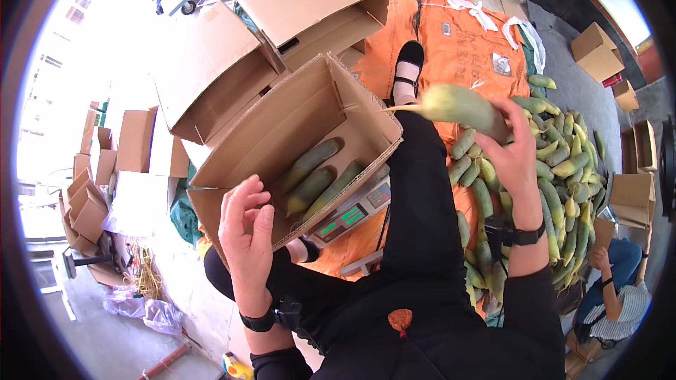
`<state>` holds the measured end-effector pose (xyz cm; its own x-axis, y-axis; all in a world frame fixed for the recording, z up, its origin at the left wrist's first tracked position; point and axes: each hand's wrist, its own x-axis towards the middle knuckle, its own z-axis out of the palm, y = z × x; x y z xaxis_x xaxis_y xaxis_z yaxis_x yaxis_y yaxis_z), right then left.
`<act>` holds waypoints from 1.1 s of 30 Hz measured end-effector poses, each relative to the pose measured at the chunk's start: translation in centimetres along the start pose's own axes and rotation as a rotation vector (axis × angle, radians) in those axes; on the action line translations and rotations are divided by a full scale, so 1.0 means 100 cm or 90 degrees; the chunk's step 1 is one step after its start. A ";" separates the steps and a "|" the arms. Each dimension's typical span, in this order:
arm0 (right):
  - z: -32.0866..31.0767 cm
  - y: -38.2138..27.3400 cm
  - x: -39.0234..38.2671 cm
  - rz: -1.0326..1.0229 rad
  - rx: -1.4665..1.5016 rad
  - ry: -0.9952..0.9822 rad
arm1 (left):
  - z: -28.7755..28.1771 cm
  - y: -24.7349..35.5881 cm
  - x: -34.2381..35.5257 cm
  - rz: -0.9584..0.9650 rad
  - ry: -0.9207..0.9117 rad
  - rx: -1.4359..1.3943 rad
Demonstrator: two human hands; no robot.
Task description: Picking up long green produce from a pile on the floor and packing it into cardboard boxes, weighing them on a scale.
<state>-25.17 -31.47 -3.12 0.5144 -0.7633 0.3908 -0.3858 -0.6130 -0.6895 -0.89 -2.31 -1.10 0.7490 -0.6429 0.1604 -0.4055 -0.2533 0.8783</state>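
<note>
Hold radish (458,107) firmly in R hand (514,153), as now, nr right side of box (271,137), left of pile (572,164). Lower gently, lengthwise alongside 3 radishes (313,188) inside, w/o knocking scale (352,217) at near side. Steady box w/ L hand (246,236), empty, fingers half curled, by near-left edge; poss. touching, hard to tell.

1. The scene is being lit brightly, most strongly from the left.
2. The upper left is being washed out to white by glare.
3. The inside of the box (303,123) is being softly shaded.
4. Green light is being given off by the display (351,217).
5. Straight edges are being bent near the blackened rim.
</note>
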 end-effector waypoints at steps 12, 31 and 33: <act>0.116 -0.120 0.000 -0.399 0.101 -0.175 | -0.018 0.001 -0.011 -0.132 -0.126 -0.155; 0.039 0.102 -0.056 0.249 0.195 -0.112 | -0.044 -0.056 0.009 -0.336 -0.075 0.281; 0.043 0.143 -0.086 0.297 0.144 -0.143 | -0.049 -0.064 0.010 -0.330 -0.094 0.291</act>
<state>-31.80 -32.78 -19.01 0.4880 -0.8660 -0.1094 -0.4502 -0.1423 -0.8815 5.01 2.16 -4.35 0.8395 -0.4407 -0.3180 -0.2202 -0.8108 0.5424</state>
